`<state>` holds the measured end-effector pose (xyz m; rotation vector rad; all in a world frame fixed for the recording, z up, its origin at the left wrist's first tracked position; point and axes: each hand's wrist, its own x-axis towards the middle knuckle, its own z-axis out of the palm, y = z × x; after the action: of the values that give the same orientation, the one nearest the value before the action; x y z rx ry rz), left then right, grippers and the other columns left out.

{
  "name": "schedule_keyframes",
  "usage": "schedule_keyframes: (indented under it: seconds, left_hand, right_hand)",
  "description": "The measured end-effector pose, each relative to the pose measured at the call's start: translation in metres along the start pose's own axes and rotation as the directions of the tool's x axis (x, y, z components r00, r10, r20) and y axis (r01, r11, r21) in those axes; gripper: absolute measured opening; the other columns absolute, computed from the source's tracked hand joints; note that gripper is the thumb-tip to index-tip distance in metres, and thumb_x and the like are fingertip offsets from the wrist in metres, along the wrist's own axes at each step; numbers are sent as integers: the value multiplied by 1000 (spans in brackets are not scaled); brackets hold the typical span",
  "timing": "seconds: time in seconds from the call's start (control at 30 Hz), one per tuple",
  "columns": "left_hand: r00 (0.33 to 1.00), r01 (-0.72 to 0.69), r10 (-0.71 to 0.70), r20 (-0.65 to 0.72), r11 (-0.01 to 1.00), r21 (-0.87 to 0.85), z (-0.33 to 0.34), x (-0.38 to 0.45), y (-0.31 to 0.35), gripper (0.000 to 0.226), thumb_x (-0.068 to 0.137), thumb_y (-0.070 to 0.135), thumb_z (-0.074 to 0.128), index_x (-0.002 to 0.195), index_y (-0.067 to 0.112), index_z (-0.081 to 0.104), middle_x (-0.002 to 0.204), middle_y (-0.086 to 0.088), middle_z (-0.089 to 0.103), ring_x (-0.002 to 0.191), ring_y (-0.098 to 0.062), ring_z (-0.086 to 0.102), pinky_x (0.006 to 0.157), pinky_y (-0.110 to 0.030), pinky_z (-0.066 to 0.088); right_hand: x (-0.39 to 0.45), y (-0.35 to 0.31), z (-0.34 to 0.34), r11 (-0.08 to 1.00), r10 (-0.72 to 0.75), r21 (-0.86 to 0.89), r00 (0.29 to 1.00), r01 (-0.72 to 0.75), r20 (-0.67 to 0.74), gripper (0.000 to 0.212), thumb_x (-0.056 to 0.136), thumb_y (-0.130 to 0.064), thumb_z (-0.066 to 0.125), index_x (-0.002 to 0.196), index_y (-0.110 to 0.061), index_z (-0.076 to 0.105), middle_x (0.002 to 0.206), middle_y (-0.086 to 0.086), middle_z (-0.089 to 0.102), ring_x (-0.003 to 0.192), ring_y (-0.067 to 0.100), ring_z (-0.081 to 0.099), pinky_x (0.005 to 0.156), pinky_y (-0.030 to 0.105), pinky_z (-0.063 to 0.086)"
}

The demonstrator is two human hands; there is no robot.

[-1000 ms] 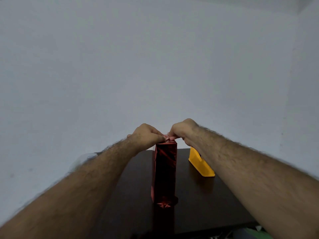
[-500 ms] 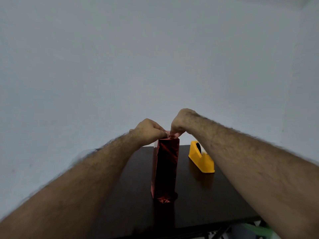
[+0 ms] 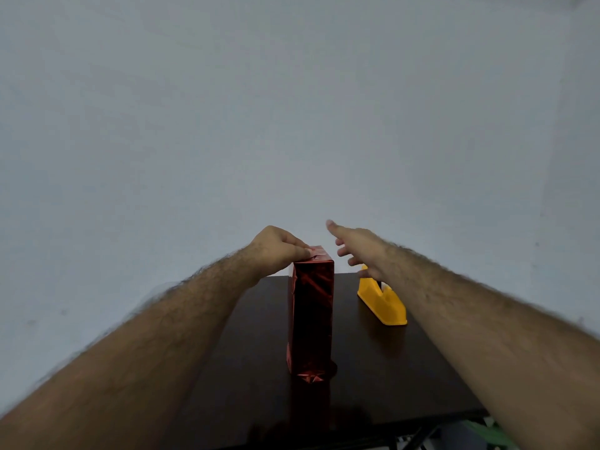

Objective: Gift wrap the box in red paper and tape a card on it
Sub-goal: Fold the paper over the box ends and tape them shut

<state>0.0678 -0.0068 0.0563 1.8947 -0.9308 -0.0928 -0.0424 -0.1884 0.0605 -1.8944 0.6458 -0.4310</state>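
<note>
A tall box wrapped in shiny red paper (image 3: pixel 311 316) stands upright in the middle of the dark table (image 3: pixel 373 378). My left hand (image 3: pixel 277 250) rests at the box's top left edge, fingers curled onto the folded paper flap there. My right hand (image 3: pixel 358 250) hovers in the air to the right of the box top, fingers spread and holding nothing, above the far end of a yellow tape dispenser (image 3: pixel 383 302). No card is in view.
A plain pale wall rises behind the table. The table's near right corner shows, with dark table legs and something green (image 3: pixel 487 433) on the floor below.
My right hand has let go of the paper at the box top and moved right with its fingers spread, over the tape dispenser. My left hand stays on the top flap.
</note>
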Motion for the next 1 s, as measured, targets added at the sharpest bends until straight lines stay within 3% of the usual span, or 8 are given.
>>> schedule_keyframes:
  seconds: [0.07,0.23,0.4,0.5,0.67,0.8,0.93,1.0]
  left_hand:
    - [1000,-4,4,-7,1000,-1,2,1,0,14,91,22,82,104,17,87,104,6,80,101,-5,69,76,-22,50]
    - [1000,-11,10,-3,999,-44,1,0,-2,14,91,20,83,103,14,86,101,5,80,96,-2,69,73,-17,48]
    - [1000,-21,21,4,996,-85,1,-2,-6,2,93,21,83,92,20,83,99,8,79,96,1,68,73,-18,48]
    - [999,-32,36,34,995,-98,1,-3,-5,6,94,26,82,88,24,81,98,12,77,96,3,67,75,-16,48]
    - [998,-39,43,48,995,-92,2,-5,-4,14,95,25,81,82,28,78,94,15,75,92,5,65,72,-15,46]
    - [998,-27,31,48,996,-83,-1,-7,-2,10,94,26,82,84,27,80,97,13,77,96,3,67,77,-19,48]
    - [998,-24,28,54,998,-64,-1,-8,0,8,95,26,81,87,28,81,104,11,78,103,-1,68,79,-20,49]
    - [999,-13,17,47,998,-65,-1,-8,0,6,95,26,80,90,27,82,107,10,78,105,-3,67,81,-21,49]
  right_hand:
    - [2,-2,10,997,17,-73,997,-11,81,82,88,-74,67,152,-24,52,151,4,52,131,30,52,103,55,49]
    - [11,6,22,998,17,-56,998,-13,60,80,70,-70,78,139,-32,62,145,-2,56,111,20,56,91,53,52]
    - [7,13,19,998,-68,-8,995,69,75,93,66,-70,84,141,-22,59,149,0,55,125,27,55,101,64,47]
    - [7,16,16,996,-88,15,992,87,86,93,67,-69,87,141,-19,59,151,3,54,131,30,53,103,69,45]
    - [3,16,15,996,-92,32,988,89,125,93,61,-68,91,135,-20,62,144,-1,57,130,28,54,102,71,45]
    - [3,9,8,991,-111,-56,980,122,166,95,46,-70,90,125,-23,66,143,-1,57,128,27,55,99,68,43]
    - [9,3,0,992,-78,-87,978,96,195,64,81,-50,84,134,-21,62,147,-3,54,130,27,56,108,72,38]
    - [12,1,-3,997,-60,-42,982,69,180,57,91,-54,72,137,-23,60,147,-3,58,128,26,57,109,71,37]
